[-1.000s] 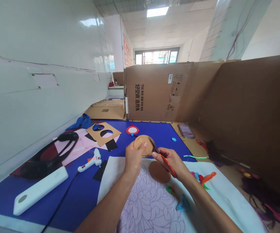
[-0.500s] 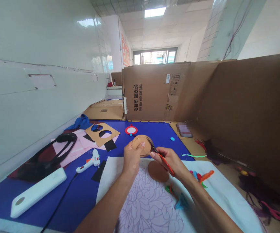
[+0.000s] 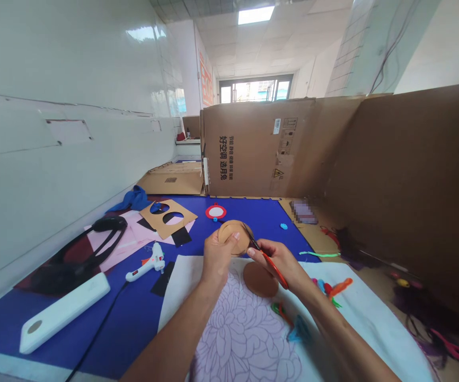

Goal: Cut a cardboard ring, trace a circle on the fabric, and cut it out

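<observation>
My left hand [image 3: 218,257] grips a round tan disc [image 3: 233,237], probably felt or card, with the thumb pressed on its face. My right hand [image 3: 273,258] holds red-handled scissors [image 3: 274,269], and their dark blades reach the disc's right edge. A second, darker brown disc [image 3: 259,279] lies on the white cloth [image 3: 185,286] just below my hands, near the right hand's wrist. The cloth has a lilac flower drawing on it.
A hot glue gun [image 3: 146,262] and its black cord lie left of the cloth. Beyond it are a cardboard stencil with round holes [image 3: 174,218], a red ring [image 3: 215,212], and a white power strip [image 3: 62,313]. Cardboard walls stand behind and right.
The view has shifted slightly. My hands still hold the disc and scissors in nearly the same place.
</observation>
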`<state>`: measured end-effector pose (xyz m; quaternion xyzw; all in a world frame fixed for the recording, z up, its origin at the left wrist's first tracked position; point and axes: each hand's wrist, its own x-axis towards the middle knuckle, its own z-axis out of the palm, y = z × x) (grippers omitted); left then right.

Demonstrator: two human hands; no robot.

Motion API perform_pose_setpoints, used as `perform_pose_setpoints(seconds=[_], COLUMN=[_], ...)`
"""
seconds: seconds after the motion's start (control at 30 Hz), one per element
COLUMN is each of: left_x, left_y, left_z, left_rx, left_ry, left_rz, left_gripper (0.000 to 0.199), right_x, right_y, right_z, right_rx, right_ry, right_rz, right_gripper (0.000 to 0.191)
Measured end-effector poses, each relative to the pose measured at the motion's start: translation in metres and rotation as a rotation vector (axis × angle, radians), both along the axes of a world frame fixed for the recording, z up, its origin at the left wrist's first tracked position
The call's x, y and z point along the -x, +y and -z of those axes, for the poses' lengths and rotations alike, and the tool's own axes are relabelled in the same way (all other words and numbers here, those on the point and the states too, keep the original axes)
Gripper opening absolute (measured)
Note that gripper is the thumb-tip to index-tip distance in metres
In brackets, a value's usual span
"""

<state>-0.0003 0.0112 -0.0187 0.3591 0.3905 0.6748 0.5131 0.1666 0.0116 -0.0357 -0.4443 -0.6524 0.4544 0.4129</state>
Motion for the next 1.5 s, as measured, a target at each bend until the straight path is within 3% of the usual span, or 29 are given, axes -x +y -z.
perform_pose_setpoints(seconds=[1.5], left_x=[0.0076], left_y=[0.0035], left_z=[-0.001], left_rx=[-0.019], left_ry=[0.07], left_rz=[0.063], left_gripper=[0.036], right_x=[-0.0076], right_y=[0.0], right_z=[-0.0021], right_rx=[0.044], right_ry=[-0.037], right_rz=[0.002], right_gripper=[0.056])
